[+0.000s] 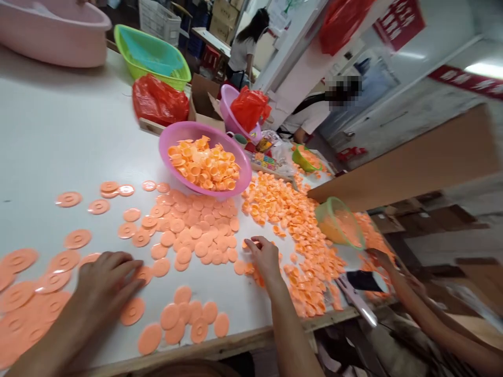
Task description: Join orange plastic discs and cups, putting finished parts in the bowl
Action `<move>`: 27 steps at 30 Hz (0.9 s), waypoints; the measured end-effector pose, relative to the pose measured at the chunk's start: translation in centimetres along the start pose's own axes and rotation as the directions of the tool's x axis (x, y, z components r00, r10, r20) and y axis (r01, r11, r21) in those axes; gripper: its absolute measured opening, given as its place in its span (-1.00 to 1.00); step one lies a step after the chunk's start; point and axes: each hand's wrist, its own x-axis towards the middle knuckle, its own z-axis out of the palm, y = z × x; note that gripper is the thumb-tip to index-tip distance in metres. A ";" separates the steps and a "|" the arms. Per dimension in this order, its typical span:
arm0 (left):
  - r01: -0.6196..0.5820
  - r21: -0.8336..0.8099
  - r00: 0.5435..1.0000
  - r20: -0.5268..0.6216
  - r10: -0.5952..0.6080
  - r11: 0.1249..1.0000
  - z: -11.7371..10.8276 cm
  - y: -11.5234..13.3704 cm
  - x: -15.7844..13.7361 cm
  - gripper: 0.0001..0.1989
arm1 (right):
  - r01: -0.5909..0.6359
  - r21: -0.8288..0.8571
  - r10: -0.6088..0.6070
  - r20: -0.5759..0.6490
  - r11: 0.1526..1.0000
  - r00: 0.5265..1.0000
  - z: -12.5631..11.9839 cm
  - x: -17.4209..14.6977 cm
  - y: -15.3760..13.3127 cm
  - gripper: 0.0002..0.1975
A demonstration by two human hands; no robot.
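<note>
My left hand [104, 285] is palm down at the left of the white table, fingers stretched out. Its fingertips reach the edge of a flat round orange disc [144, 274]; whether they press on it I cannot tell. Other discs [196, 225] lie in a wide spread ahead of it, and a small cluster [184, 314] lies between my hands. My right hand [264, 257] hovers with loosely bent, parted fingers beside small orange cup-shaped pieces [310, 251]. One small piece [245, 244] shows by its fingertips, and I see nothing clearly gripped.
Behind the discs stands a pink bowl [167, 141] full of orange cup pieces. Red bags [160, 99], a green basket [121, 42] and a pink tub [58, 39] stand farther back. At right, a co-worker's hand [379, 256] is near a tilted green bowl [328, 212] and a phone [365, 281].
</note>
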 end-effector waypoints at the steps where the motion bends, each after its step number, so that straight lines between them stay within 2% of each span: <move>1: -0.015 0.015 1.000 0.015 0.015 1.000 0.1 -0.1 -0.2 -0.77 | -0.003 -0.002 0.003 0.006 1.000 1.000 0.6 0.2 -0.5 -0.71; 4: -0.028 0.014 0.998 0.059 0.027 1.000 -0.3 0.0 -0.6 -0.82 | -0.028 0.079 0.021 0.091 0.996 0.996 2.4 -0.5 -3.4 -0.78; 6: -0.008 -0.003 0.997 0.081 0.008 1.000 -0.6 0.4 -0.6 -0.84 | -0.086 0.224 0.027 0.256 0.971 0.966 3.8 -2.2 -6.3 -0.80; 9: 0.007 -0.015 0.995 0.100 -0.005 1.000 -1.0 0.7 -0.6 -0.88 | -0.149 0.378 -0.083 0.532 0.914 0.843 7.0 -5.9 -11.1 -0.90; 11: -0.001 -0.016 0.995 0.098 0.003 1.000 -1.0 0.7 -0.7 -0.90 | -0.141 0.406 -0.157 0.616 0.903 0.772 9.6 -7.9 -13.5 -0.95; 13: -0.020 -0.020 0.995 0.096 0.022 1.000 -0.9 0.7 -0.8 -0.90 | -0.128 0.403 -0.184 0.649 0.906 0.738 11.9 -9.2 -14.9 -0.94; 15: -0.035 -0.032 0.995 0.094 0.038 0.999 -0.8 0.6 -1.0 -0.87 | -0.095 0.384 -0.200 0.658 0.918 0.726 13.5 -9.8 -15.4 -0.91; 20: 0.006 -0.103 0.995 0.099 0.004 0.995 -1.6 0.5 -1.3 -0.86 | 0.071 0.356 -0.290 0.612 0.932 0.736 14.2 -10.2 -15.2 -0.87; 23: 0.137 -0.268 0.986 0.130 -0.105 0.954 -2.2 0.9 -1.1 -0.77 | 0.129 0.332 -0.312 0.591 0.935 0.744 14.0 -10.2 -15.3 -0.86; 25: 0.284 -0.374 0.954 0.206 -0.219 0.883 -2.2 1.4 -0.7 -0.74 | 0.153 0.321 -0.322 0.581 0.935 0.748 13.9 -10.3 -15.4 -0.85; 27: 0.402 -0.408 0.908 0.296 -0.298 0.820 -1.9 1.9 -0.3 -0.77 | 0.175 0.306 -0.328 0.576 0.936 0.749 14.0 -10.4 -15.5 -0.85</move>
